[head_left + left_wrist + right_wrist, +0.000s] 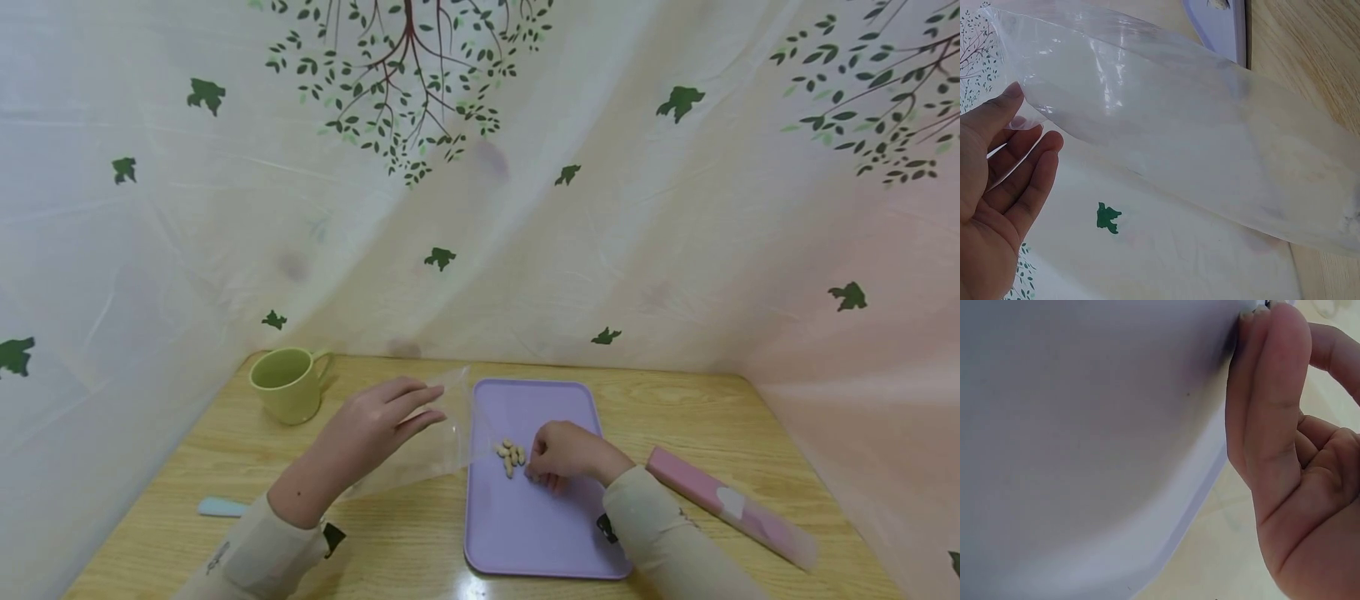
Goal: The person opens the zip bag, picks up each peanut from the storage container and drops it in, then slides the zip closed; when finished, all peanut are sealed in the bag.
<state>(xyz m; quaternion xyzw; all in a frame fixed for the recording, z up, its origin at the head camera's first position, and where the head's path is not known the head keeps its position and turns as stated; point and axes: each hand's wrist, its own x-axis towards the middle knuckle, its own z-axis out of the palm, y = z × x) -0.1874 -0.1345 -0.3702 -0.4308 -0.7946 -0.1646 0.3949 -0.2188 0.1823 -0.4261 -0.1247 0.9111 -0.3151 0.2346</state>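
I record one table (pixel 405 542), bearing one purple tray (pixel 540 533); one clear bag (pixel 420 454) at the tray's left edge; one pink roll (pixel 705 489); my left hand (pixel 375 427), pinching the bag; my right hand (pixel 566 454), fingertips down at the tray, grip undetermined; one green mug (pixel 288 390); roughly seven peanuts (pixel 513 455) on the tray, beside my right fingertips

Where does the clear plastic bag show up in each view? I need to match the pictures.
Head: below centre, by the left hand, the clear plastic bag reaches the purple tray's left edge.
Left wrist: stretches from upper left to the right edge.
Right wrist: not visible.
Shared landmark: the purple tray, lower middle in head, top edge in left wrist, filling the left in right wrist.
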